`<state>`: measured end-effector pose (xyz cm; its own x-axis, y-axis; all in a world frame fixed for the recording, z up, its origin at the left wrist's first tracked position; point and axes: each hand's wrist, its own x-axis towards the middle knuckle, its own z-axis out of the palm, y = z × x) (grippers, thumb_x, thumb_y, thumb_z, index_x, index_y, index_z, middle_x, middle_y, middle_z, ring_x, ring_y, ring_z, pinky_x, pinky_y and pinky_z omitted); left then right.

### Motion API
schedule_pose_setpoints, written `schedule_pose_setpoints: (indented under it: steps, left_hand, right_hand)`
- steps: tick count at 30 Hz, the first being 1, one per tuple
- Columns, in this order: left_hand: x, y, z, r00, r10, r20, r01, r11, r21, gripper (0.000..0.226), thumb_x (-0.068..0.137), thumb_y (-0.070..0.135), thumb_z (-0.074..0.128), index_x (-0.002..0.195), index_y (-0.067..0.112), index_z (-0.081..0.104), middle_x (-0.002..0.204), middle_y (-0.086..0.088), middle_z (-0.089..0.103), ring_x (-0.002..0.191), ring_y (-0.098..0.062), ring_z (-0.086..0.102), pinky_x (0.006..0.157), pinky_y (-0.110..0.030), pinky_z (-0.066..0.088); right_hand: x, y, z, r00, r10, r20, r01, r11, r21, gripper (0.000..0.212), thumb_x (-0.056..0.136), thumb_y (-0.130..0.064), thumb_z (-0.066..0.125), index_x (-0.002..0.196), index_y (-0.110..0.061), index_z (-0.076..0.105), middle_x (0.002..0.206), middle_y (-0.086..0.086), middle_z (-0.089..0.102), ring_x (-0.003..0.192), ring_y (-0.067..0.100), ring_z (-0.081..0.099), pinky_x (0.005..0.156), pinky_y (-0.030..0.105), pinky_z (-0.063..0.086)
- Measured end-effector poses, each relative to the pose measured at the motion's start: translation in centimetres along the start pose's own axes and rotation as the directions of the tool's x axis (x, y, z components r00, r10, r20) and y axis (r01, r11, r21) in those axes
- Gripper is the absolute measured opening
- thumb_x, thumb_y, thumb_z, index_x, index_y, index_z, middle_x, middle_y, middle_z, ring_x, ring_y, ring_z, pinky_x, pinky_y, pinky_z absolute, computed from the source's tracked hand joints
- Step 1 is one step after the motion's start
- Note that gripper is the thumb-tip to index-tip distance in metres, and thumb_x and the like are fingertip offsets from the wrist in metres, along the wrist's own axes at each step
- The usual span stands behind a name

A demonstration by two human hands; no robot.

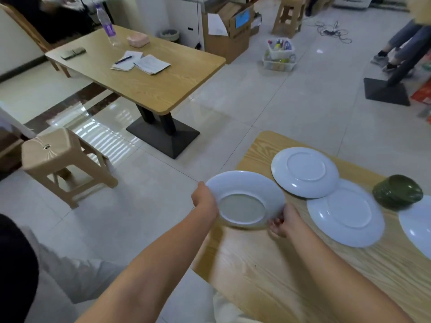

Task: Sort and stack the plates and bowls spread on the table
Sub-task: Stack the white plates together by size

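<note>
I hold a white plate upside down over the left edge of the wooden table. My left hand grips its left rim and my right hand grips its right rim. To the right, two more white plates lie upside down: one overlaps the rim of another. A third white plate is cut off by the right edge of the view. An overturned dark green bowl sits behind these plates.
A second wooden table with papers, a bottle and a pink box stands farther off on the left. A beige plastic stool is at the left on the tiled floor. Cardboard boxes, a basket and a person's legs are at the back.
</note>
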<state>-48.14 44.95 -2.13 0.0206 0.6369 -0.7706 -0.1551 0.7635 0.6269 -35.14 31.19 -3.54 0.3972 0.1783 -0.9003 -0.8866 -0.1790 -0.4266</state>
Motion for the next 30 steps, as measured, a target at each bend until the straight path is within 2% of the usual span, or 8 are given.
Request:
schedule_pose_setpoints:
  steps: [5, 8, 11, 14, 20, 25, 28, 30]
  left_hand:
    - [-4.4, 0.1, -0.4, 0.980, 0.159, 0.123, -0.160, 0.987, -0.003, 0.019, 0.088, 0.016, 0.053, 0.072, 0.008, 0.060, 0.083, -0.007, 0.057, 0.078, -0.021, 0.052, 0.070, -0.030, 0.043]
    - [-5.2, -0.7, -1.5, 0.926, 0.192, 0.326, -0.212, 0.977, 0.027, 0.010, 0.082, 0.015, 0.063, 0.078, 0.006, 0.065, 0.082, -0.007, 0.059, 0.077, -0.023, 0.059, 0.075, -0.035, 0.050]
    - [-6.1, -2.4, -2.5, 0.889, 0.154, 0.431, -0.224, 0.967, 0.117, 0.009, 0.075, 0.012, 0.061, 0.072, 0.003, 0.062, 0.075, -0.008, 0.054, 0.075, -0.025, 0.054, 0.070, -0.036, 0.044]
    - [-8.7, -5.0, -3.2, 0.904, 0.113, 0.413, -0.217, 0.952, 0.216, 0.015, 0.086, 0.001, 0.049, 0.074, 0.008, 0.052, 0.075, -0.009, 0.052, 0.071, -0.024, 0.052, 0.064, -0.034, 0.044]
    - [-12.9, -11.0, -3.8, 0.907, 0.019, 0.420, -0.214, 0.882, 0.420, 0.025, 0.087, -0.002, 0.038, 0.068, 0.009, 0.050, 0.069, -0.006, 0.053, 0.060, -0.021, 0.048, 0.057, -0.027, 0.039]
    - [-16.4, -14.2, -2.5, 0.834, -0.160, 0.529, -0.264, 0.726, 0.636, 0.024, 0.096, 0.040, 0.048, 0.102, 0.020, 0.058, 0.090, 0.001, 0.062, 0.086, -0.022, 0.059, 0.074, -0.033, 0.050]
    - [-17.5, -17.0, -0.7, 0.780, -0.177, 0.601, -0.399, 0.599, 0.694, 0.034, 0.099, 0.042, 0.039, 0.118, 0.019, 0.056, 0.096, 0.002, 0.064, 0.085, -0.017, 0.061, 0.065, -0.029, 0.051]
    - [-18.6, -19.5, 0.8, 0.748, -0.167, 0.643, -0.431, 0.614, 0.661, 0.034, 0.100, 0.039, 0.039, 0.122, 0.018, 0.056, 0.099, 0.001, 0.064, 0.086, -0.018, 0.061, 0.067, -0.031, 0.053]
  right_hand:
    - [-3.3, -0.6, -3.4, 0.977, -0.052, 0.205, 0.014, 0.983, 0.183, 0.015, 0.090, -0.002, 0.041, 0.078, -0.002, 0.050, 0.086, 0.014, 0.049, 0.071, 0.025, 0.051, 0.047, 0.029, 0.055]
    - [-4.1, -0.4, -6.4, 0.942, -0.219, 0.255, 0.217, 0.976, 0.038, 0.027, 0.090, 0.008, 0.035, 0.108, 0.009, 0.054, 0.084, 0.016, 0.064, 0.072, 0.025, 0.062, 0.048, 0.029, 0.057]
    - [-4.5, 0.4, -9.5, 0.903, -0.362, 0.232, 0.386, 0.920, -0.068, 0.037, 0.090, 0.010, 0.043, 0.125, 0.009, 0.052, 0.108, 0.019, 0.067, 0.089, 0.029, 0.064, 0.075, 0.036, 0.055]
    - [-5.2, 1.4, -12.9, 0.872, -0.443, 0.210, 0.468, 0.879, -0.088, 0.036, 0.090, 0.010, 0.047, 0.125, 0.005, 0.056, 0.122, 0.019, 0.061, 0.103, 0.031, 0.059, 0.094, 0.043, 0.049]
    - [-7.2, 3.9, -20.7, 0.866, -0.488, 0.107, 0.499, 0.860, -0.112, 0.036, 0.088, 0.011, 0.048, 0.123, 0.003, 0.058, 0.111, 0.017, 0.063, 0.088, 0.027, 0.061, 0.074, 0.032, 0.051]
    - [-8.7, 4.7, -27.0, 0.855, -0.516, -0.043, 0.514, 0.856, -0.054, 0.029, 0.087, 0.004, 0.058, 0.116, 0.000, 0.063, 0.104, 0.018, 0.065, 0.086, 0.028, 0.061, 0.076, 0.034, 0.052]
    - [-9.3, 4.5, -30.9, 0.843, -0.524, -0.119, 0.531, 0.847, 0.028, 0.028, 0.088, -0.006, 0.063, 0.116, 0.000, 0.063, 0.103, 0.016, 0.066, 0.079, 0.026, 0.063, 0.070, 0.031, 0.052]
    - [-9.7, 4.2, -33.6, 0.843, -0.519, -0.141, 0.535, 0.837, 0.113, 0.033, 0.088, -0.008, 0.063, 0.120, 0.000, 0.061, 0.108, 0.016, 0.066, 0.082, 0.026, 0.063, 0.073, 0.034, 0.053]
